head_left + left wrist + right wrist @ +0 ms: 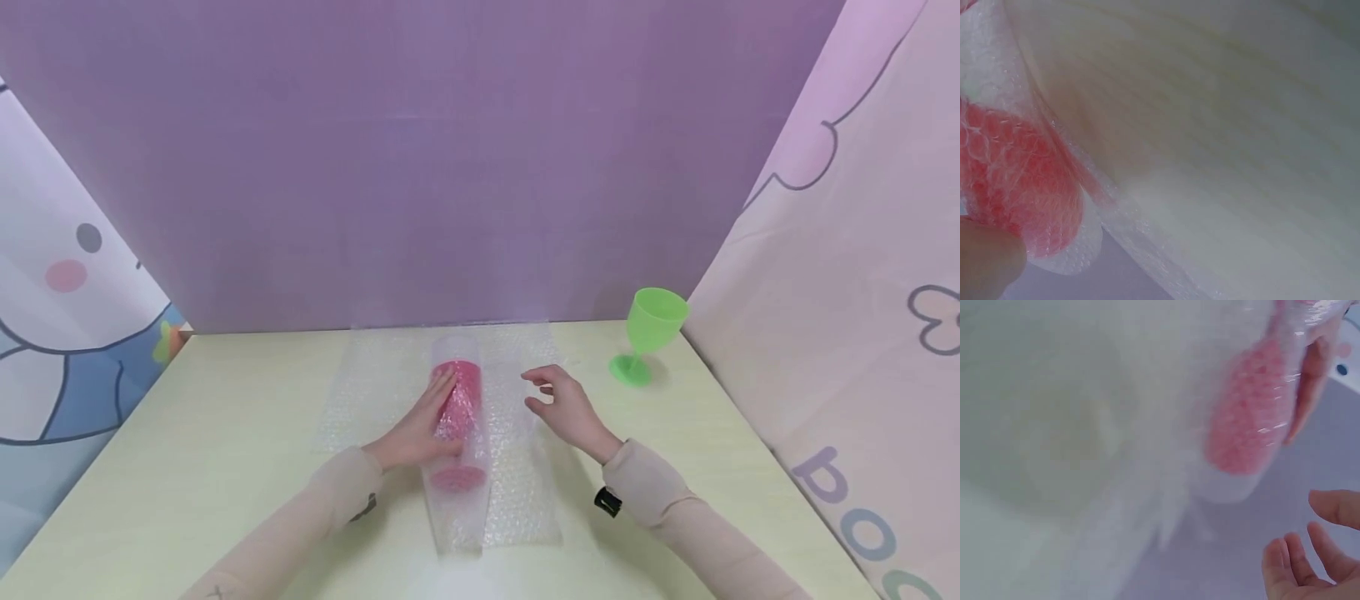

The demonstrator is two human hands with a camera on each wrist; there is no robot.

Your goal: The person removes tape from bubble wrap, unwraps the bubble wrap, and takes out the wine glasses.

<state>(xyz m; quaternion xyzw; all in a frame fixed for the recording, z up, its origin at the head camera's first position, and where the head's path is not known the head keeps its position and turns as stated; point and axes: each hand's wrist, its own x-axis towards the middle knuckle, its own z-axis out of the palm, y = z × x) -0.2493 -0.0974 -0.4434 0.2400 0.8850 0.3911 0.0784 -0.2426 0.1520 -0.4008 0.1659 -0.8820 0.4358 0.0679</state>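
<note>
A pink goblet, its bowl at the far end and round base at the near end, lies rolled in clear bubble wrap on the table. My left hand rests on the roll from the left. Its fingers lie straight along the bowl, and the thumb reaches across the stem. To the right of the roll, my right hand is held apart from it, fingers loosely bent and holding nothing. The right wrist view shows the wrapped pink bowl beside my right hand's fingertips.
A green goblet stands upright at the table's back right. Flat bubble wrap spreads beneath the roll to the back edge. Behind the pale table rises a purple backdrop, with printed cloths at both sides.
</note>
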